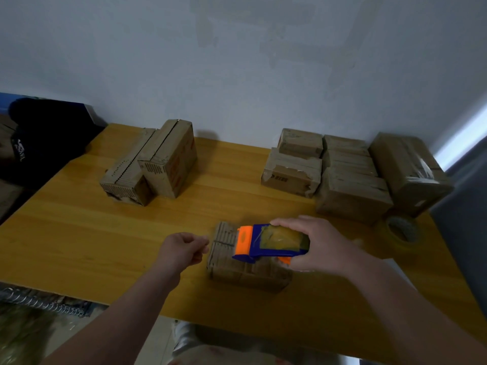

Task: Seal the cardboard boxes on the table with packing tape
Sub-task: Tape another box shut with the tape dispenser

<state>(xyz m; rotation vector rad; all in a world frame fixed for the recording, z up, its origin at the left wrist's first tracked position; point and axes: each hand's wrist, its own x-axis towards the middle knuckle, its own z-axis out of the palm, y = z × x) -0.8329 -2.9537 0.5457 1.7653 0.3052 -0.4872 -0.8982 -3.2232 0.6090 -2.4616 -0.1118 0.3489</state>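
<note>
Watch the risk here: the tape dispenser (263, 243) hangs tilted over the small box (247, 272) near the counter's (79, 246) front edge. If the strip lands off the seam or wrinkles, the flaps won't hold. That light box could also skid under the pull, as neither hand seems to pin it. On the right hand (324, 246), the grip wraps the dispenser from above. The left hand (181, 250), just beside the box's left end, has a narrow grip, thumb against curled fingers. Whether it pinches a tape end, I cannot tell.
</note>
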